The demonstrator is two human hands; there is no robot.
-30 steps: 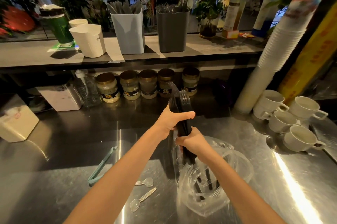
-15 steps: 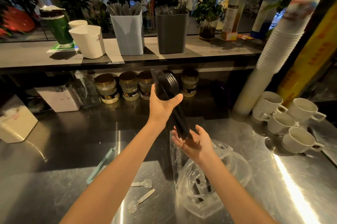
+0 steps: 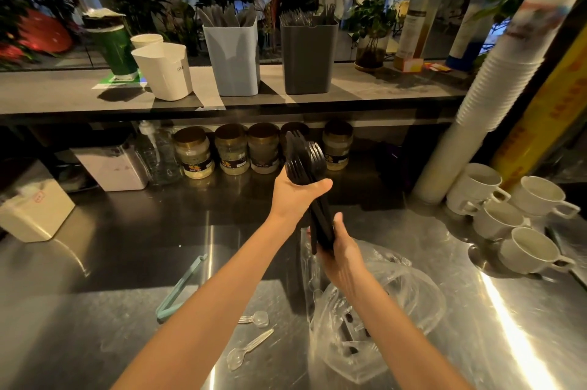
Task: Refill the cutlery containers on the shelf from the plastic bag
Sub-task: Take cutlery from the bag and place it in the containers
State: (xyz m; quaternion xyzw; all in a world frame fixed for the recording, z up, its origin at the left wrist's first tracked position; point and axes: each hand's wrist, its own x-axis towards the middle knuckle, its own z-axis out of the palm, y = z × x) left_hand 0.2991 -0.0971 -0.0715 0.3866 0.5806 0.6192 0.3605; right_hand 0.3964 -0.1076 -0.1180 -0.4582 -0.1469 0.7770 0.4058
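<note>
My left hand [image 3: 295, 196] grips a bundle of black plastic cutlery [image 3: 306, 161] near its upper end, heads pointing up. My right hand [image 3: 341, 251] holds the handle ends of the same bundle from below. Under my right forearm a clear plastic bag [image 3: 409, 294] lies open on the steel counter with more black cutlery inside. On the shelf above stand a pale blue container [image 3: 233, 59] with grey knives, a dark grey container [image 3: 307, 57] with forks, and a white container [image 3: 165, 70].
Two clear spoons [image 3: 251, 335] and a teal bag clip [image 3: 181, 286] lie on the counter to the left. Jars [image 3: 232, 148] line the back under the shelf. White mugs [image 3: 508, 218] and a tall cup stack [image 3: 495, 78] stand at the right. A white box [image 3: 31, 211] sits far left.
The bundle was lifted clear of the bag. My right hand let go for a moment, open-palmed, and now grips the handle ends again. The left hand keeps its hold higher up.
</note>
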